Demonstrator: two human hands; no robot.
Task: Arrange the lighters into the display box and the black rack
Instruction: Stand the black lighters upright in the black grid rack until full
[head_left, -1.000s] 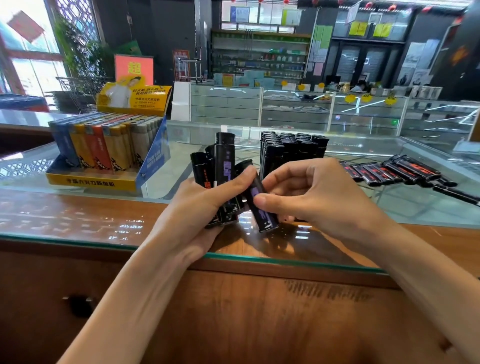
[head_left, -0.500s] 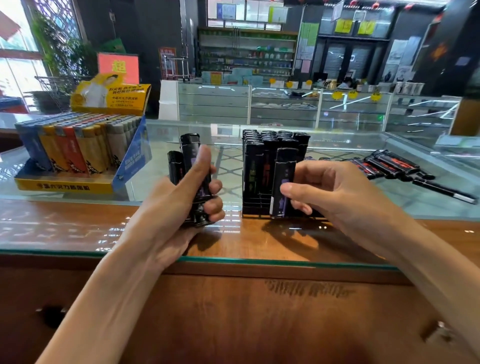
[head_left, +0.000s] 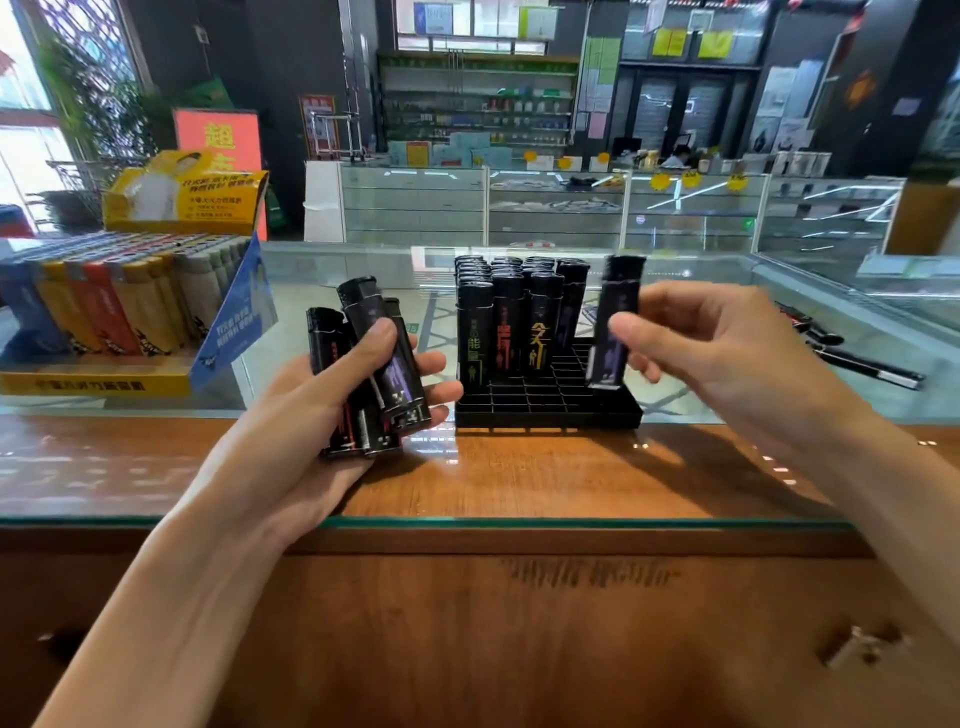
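Note:
My left hand (head_left: 332, 410) grips a bunch of black lighters (head_left: 371, 364), thumb across the front one. My right hand (head_left: 711, 343) pinches one black lighter (head_left: 613, 327) upright, just above the right side of the black rack (head_left: 545, 405). The rack stands on the glass counter between my hands; several black lighters (head_left: 511, 317) fill its back and left slots, while front and right slots are bare. At the left stands the yellow and blue display box (head_left: 104, 374) with rows of coloured lighters (head_left: 119, 301).
More black lighters (head_left: 852, 353) lie loose on the glass at the right. The wooden counter front (head_left: 467, 623) runs below the glass edge. Glass showcases (head_left: 571, 208) and shop shelves fill the background.
My right hand has carried its single lighter from the rack's front left up and over to the rack's right side. My left hand has kept its bunch and shifted slightly.

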